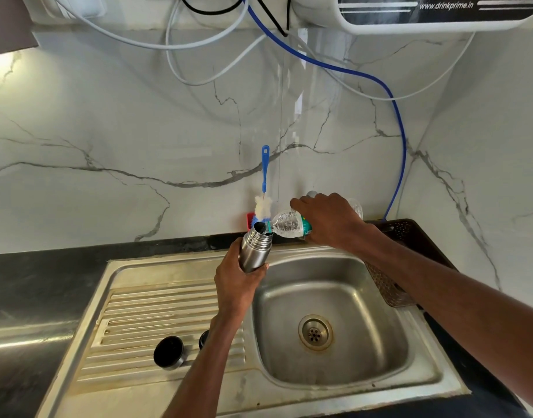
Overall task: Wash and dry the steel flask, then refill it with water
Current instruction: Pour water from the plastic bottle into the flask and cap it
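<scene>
Left hand grips the uncapped cylindrical steel flask, tilted toward one o'clock above the steel sink's rim; right hand clasps a clear plastic water bottle, mouth at the flask's opening

Two black caps on sink drainboard.

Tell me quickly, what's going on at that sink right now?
Left hand grips steel flask, tilted, over sink. Right hand tips plastic bottle, mouth at flask's opening. Cap off, on drainboard. Nothing in the way.
</scene>
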Tool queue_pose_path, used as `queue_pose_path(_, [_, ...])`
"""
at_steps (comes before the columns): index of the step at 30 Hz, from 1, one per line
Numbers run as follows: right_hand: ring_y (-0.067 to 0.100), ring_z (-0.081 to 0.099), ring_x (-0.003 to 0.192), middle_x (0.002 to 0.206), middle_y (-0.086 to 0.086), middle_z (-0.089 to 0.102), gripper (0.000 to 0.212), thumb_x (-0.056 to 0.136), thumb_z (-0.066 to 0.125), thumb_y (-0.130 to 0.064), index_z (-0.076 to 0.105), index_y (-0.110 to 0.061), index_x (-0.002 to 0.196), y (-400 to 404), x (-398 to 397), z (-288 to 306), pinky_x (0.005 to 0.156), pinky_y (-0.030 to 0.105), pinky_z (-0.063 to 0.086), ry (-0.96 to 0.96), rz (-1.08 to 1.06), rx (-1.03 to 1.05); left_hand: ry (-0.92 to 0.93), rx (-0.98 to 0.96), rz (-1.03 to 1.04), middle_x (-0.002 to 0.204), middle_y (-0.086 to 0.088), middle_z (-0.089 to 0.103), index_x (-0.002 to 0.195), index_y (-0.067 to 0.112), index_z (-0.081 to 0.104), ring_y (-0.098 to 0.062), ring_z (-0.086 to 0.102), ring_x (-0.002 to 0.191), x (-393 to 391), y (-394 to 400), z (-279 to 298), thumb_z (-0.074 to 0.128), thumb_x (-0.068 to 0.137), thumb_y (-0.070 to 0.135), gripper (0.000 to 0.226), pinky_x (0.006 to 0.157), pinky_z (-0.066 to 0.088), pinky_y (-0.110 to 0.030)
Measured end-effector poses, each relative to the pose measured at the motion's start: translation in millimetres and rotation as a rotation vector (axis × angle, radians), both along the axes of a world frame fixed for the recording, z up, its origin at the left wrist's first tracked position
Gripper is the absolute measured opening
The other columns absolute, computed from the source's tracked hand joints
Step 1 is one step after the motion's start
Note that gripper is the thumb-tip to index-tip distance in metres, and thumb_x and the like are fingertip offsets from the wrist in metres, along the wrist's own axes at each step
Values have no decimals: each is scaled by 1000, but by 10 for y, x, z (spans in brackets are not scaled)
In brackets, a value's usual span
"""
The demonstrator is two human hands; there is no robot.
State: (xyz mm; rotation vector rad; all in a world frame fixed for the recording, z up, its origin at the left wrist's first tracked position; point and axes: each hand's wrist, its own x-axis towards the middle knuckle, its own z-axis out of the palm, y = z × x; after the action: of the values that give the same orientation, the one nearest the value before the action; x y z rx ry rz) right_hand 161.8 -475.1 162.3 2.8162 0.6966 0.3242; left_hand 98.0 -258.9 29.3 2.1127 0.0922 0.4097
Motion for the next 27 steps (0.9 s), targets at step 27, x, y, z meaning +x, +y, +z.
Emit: queue_pose_path(27, [28,51,130,143,5,49,71,83,79,-28,43,-27,144,161,-91,120,112,60,26,-9,-73,-134,2,-38,4,113,18,69,139,30,59,12,62,86,-51,-7,-32,94,73,29,75,68,44,2])
